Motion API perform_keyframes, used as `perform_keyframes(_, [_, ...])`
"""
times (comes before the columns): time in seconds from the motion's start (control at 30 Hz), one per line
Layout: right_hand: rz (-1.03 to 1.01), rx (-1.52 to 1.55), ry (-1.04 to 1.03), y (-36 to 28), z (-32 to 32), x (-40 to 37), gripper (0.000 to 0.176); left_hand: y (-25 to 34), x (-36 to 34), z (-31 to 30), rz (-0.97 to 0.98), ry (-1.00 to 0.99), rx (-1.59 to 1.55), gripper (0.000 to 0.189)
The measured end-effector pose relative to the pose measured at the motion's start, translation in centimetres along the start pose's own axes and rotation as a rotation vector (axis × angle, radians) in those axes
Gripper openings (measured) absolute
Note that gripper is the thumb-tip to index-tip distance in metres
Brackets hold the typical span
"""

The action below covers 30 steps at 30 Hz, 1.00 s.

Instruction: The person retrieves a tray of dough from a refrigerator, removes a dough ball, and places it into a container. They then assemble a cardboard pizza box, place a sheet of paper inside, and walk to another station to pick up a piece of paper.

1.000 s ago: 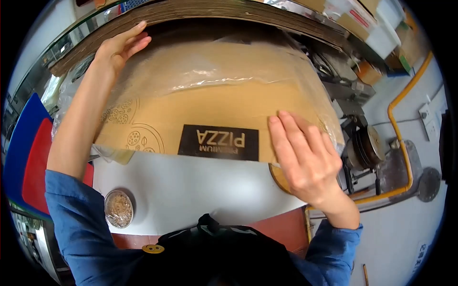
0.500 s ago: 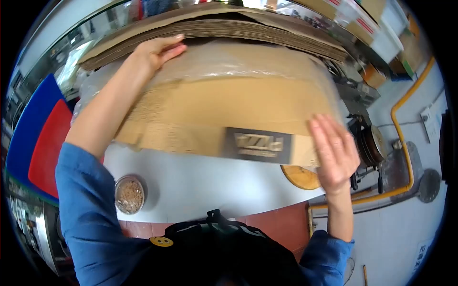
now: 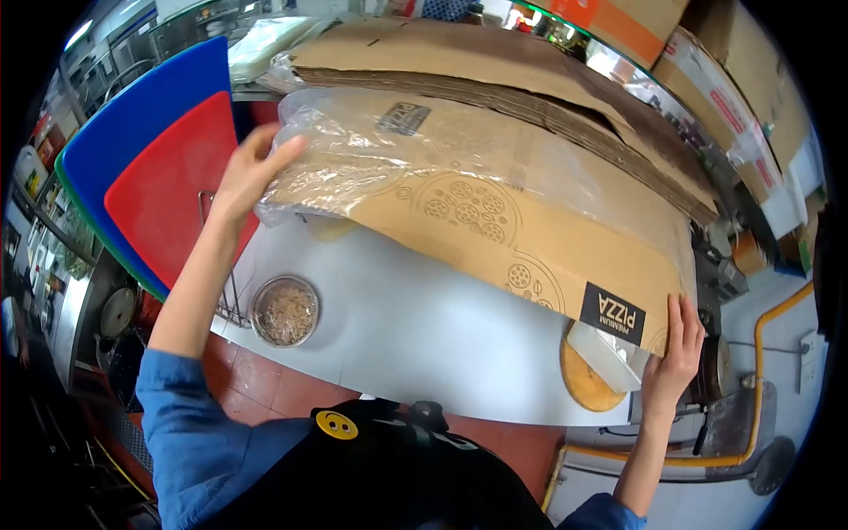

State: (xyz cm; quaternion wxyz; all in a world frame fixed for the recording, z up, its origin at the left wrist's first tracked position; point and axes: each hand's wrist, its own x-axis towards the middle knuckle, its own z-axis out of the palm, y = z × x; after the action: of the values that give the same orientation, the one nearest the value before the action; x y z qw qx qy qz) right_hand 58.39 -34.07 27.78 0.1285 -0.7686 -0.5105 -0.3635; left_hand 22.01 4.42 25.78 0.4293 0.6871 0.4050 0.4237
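Observation:
A flat, unfolded brown pizza box point(image 3: 415, 216), printed with pizza drawings and dark "Premium Pizza" labels, spans the space between my hands. Clear plastic film point(image 3: 331, 146) covers its back and left portions. My left hand point(image 3: 252, 172) holds the film-covered left end, its thumb on top and the other fingers partly hidden. At the front right corner, my right hand point(image 3: 673, 358) grips the cardboard edge beside the dark label. Partly beneath that corner, a cleaver-like blade point(image 3: 609, 353) lies on a round wooden board point(image 3: 587, 384).
Behind the box lies a stack of flat cardboard point(image 3: 495, 79). Blue point(image 3: 155, 124) and red point(image 3: 172, 177) boards stand on the left. A bowl of brown crumbly food point(image 3: 284, 311) sits on the white table point(image 3: 424, 344). A yellow pipe point(image 3: 760, 371) runs along the right wall.
My left hand has shifted from the back edge to the left end of the box. The right end has come lower and nearer. The view has turned, and the blade now shows.

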Motion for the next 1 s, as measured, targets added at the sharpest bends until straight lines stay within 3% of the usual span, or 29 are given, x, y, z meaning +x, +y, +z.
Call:
perform_keyframes(0.03, [-0.047,-0.086,-0.010,-0.9,-0.4,0.2,0.057,-0.5,-1.2,-0.3,-0.003,0.015,-0.006,0.057])
perform_keyframes(0.1, [-0.153,-0.072,-0.014,-3.8,-0.7,1.6,0.057,-1.5,-3.4,-0.5,-0.191,-0.209,-0.712,0.064])
perform_keyframes(0.13, [-0.246,-0.061,-0.015,-5.5,-0.6,2.3,0.057,-1.4,-3.6,-0.2,-0.196,-0.207,-0.713,0.064])
perform_keyframes(0.23, [-0.285,0.009,-0.083,-10.6,0.6,4.7,0.054,-1.1,-4.5,1.4,0.194,0.097,-0.386,0.059])
perform_keyframes(0.27, [-0.283,0.009,-0.079,-11.1,0.7,5.4,0.054,-1.0,-4.7,1.0,0.198,0.096,-0.384,0.059])
perform_keyframes(0.33, [-0.369,-0.096,-0.079,-12.0,0.6,6.9,0.049,-1.2,-4.9,-0.1,-0.014,0.059,-0.319,0.045])
perform_keyframes(0.37, [-0.295,-0.018,-0.044,-12.5,0.0,7.7,0.045,-2.1,-4.5,-0.4,0.002,0.073,-0.377,0.029])
perform_keyframes(0.47, [-0.460,-0.077,0.015,-11.8,-0.4,8.2,0.045,-2.2,-3.0,-1.0,0.135,0.063,-0.358,0.022])
perform_keyframes(0.5, [-0.470,-0.128,0.013,-11.1,0.0,8.1,0.044,-1.5,-2.6,-1.7,0.074,0.082,-0.332,0.019])
perform_keyframes(0.6, [-0.489,-0.056,0.069,-9.3,-0.4,8.0,0.044,-3.9,1.5,-3.2,0.091,0.131,-0.228,0.017])
perform_keyframes(0.67, [-0.493,-0.040,0.046,-8.3,-1.1,7.7,0.043,-6.1,6.2,-2.8,0.266,0.138,-0.095,0.016])
perform_keyframes(0.7, [-0.512,-0.023,0.024,-8.0,-1.7,7.6,0.042,-6.4,8.5,-1.8,0.261,0.148,-0.039,0.016])
perform_keyframes(0.73, [-0.530,-0.005,0.007,-7.8,-2.2,7.5,0.041,-6.6,10.8,-0.8,0.269,0.187,0.005,0.019])
perform_keyframes(0.8, [-0.573,0.051,0.013,-7.3,-2.2,5.1,0.034,-5.3,15.1,2.3,0.417,0.421,0.388,0.023])
perform_keyframes(0.93, [-0.574,0.015,-0.028,-9.1,-2.6,2.9,0.029,-3.3,15.4,2.9,0.510,0.386,0.501,0.027])
perform_keyframes(1.0, [-0.546,-0.008,-0.070,-8.3,-3.7,1.8,0.028,-3.2,15.7,3.3,0.681,0.422,0.603,0.025])
